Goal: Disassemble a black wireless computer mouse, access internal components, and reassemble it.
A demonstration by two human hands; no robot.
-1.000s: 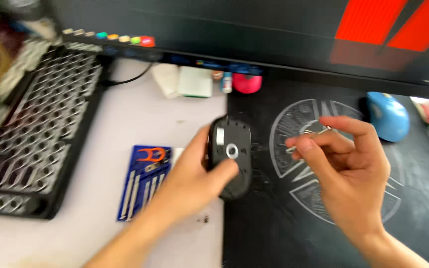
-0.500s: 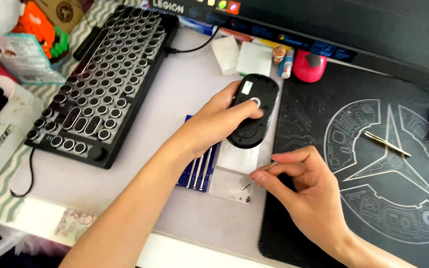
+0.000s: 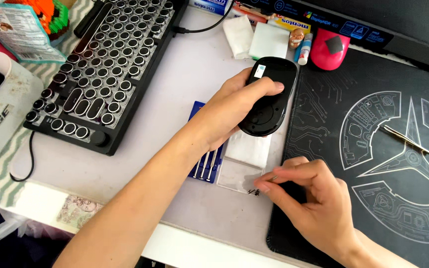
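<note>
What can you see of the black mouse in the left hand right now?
The black mouse is an oval, matte plastic body held upside down, its flat underside facing the camera. A small pale sticker sits near its far end and a round recess shows near the middle of the base. The left hand grips it from the side, thumb across the base, lifted over the edge of the dark desk mat and a clear plastic bag. The right hand is apart from it, pinching a small metal piece nearer the camera.
</note>
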